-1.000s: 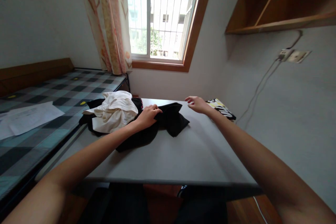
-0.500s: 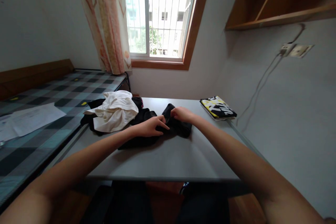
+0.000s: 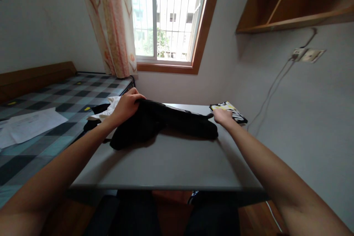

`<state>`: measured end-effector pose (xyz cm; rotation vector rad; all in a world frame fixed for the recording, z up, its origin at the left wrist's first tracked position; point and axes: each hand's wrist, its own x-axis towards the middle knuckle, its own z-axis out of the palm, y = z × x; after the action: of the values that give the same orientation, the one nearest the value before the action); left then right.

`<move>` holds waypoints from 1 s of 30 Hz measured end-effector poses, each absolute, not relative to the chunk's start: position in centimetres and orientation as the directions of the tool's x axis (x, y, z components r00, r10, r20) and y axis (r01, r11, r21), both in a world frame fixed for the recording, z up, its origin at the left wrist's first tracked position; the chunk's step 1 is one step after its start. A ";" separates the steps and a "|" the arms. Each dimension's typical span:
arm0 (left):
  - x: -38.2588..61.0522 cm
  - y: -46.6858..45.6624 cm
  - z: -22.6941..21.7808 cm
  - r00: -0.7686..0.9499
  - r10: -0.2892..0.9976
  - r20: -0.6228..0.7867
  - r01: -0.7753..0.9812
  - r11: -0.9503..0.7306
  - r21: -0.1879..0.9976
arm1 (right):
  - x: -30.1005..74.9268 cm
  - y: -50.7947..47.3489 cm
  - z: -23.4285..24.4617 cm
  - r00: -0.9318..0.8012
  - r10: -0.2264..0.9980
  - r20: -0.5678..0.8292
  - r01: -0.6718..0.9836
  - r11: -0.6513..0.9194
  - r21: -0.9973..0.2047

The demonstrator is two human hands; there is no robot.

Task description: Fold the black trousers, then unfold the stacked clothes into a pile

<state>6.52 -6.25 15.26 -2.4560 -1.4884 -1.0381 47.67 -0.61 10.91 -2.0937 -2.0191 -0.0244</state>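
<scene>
A black garment (image 3: pixel 168 121) is stretched sideways between my two hands, its lower folds hanging down to the tabletop. My left hand (image 3: pixel 128 102) grips its upper left end, raised above the table. At its right end, my right hand (image 3: pixel 222 116) is closed on a corner, lower and close to the folded garment. Whether the black cloth is a shirt or trousers cannot be made out. Partly hidden behind my left hand and forearm is a white garment (image 3: pixel 112 105) on a heap with dark cloth (image 3: pixel 100 109).
A folded black, white and yellow garment (image 3: pixel 235 112) lies at the table's back right. The grey table (image 3: pixel 171 166) stands beside a bed (image 3: pixel 55 96) with a checked cover and papers (image 3: pixel 33 125). A wooden shelf (image 3: pixel 295 18) hangs above right, over a socket with a cable (image 3: pixel 272 84).
My hands have moved apart, left hand up and leftward, right hand rightward. The black garment, bunched on the table before, is now lifted and pulled out wide between them.
</scene>
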 end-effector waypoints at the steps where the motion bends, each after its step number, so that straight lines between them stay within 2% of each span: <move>1: 6.9 -6.3 15.6 0.265 0.736 0.623 0.813 -0.518 0.266 | 46.8 -0.6 10.9 0.029 0.987 0.158 0.987 -0.003 -0.161; 4: 9.0 -6.6 16.3 0.241 0.716 0.655 0.802 -0.527 0.282 | 43.2 -0.9 11.1 -0.163 0.985 0.050 0.941 0.170 -0.292; 5: 9.7 -6.7 16.4 0.245 0.719 0.651 0.801 -0.529 0.282 | 41.8 -1.2 11.1 -0.307 0.952 -0.006 0.868 0.278 -0.411; 7: 11.1 -6.7 16.5 0.250 0.732 0.634 0.807 -0.519 0.282 | 38.8 -2.2 11.0 -0.593 0.803 -0.063 0.647 0.428 -0.631; 9: 12.0 -6.4 16.5 0.242 0.754 0.610 0.816 -0.499 0.292 | 36.4 -3.3 10.8 -0.683 0.727 -0.068 0.571 0.474 -0.670; 12: 11.9 -5.8 16.5 0.232 0.804 0.548 0.809 -0.472 0.351 | 34.4 -3.9 10.8 -0.627 0.779 -0.016 0.644 0.506 -0.573; 14: 11.3 -5.5 16.4 0.270 0.833 0.482 0.753 -0.495 0.434 | 34.2 -3.3 11.2 -0.482 0.868 0.120 0.686 0.459 -0.565; 16: 10.8 -5.5 16.0 0.355 0.846 0.397 0.635 -0.530 0.562 | 34.3 -2.5 12.1 -0.261 0.933 0.249 0.625 0.360 -0.693; 18: 10.7 -5.9 14.9 0.447 0.834 0.324 0.499 -0.532 0.684 | 34.0 -2.1 13.2 -0.108 0.964 0.244 0.386 0.267 -0.883; 20: 11.2 -6.5 13.3 0.466 0.830 0.307 0.424 -0.514 0.746 | 33.1 -2.5 14.2 -0.149 0.971 0.186 0.053 0.196 -0.979; 22: 12.2 -7.1 11.7 0.424 0.842 0.332 0.412 -0.507 0.757 | 31.7 -3.5 15.0 -0.285 0.938 0.198 -0.203 0.143 -0.969; 23: 12.7 -7.4 11.1 0.398 0.852 0.340 0.413 -0.497 0.763 | 31.1 -4.1 15.3 -0.355 0.909 0.220 -0.280 0.121 -0.952; 25: 13.2 -7.6 10.7 0.370 0.873 0.317 0.399 -0.457 0.795 | 30.3 -5.1 15.9 -0.472 0.844 0.255 -0.347 0.088 -0.934; 27: 12.7 -7.7 11.5 0.328 0.896 0.300 0.367 -0.414 0.833 | 30.7 -5.4 16.4 -0.528 0.803 0.275 -0.348 0.091 -0.933; 30: 9.6 -7.9 15.1 0.140 0.917 0.373 0.357 -0.398 0.845 | 33.3 -4.5 16.8 -0.455 0.841 0.293 -0.291 0.170 -0.941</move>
<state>9.61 -7.93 15.10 -2.7240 -1.8057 -1.8387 33.28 -4.48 16.78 -0.5580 -1.4795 1.4768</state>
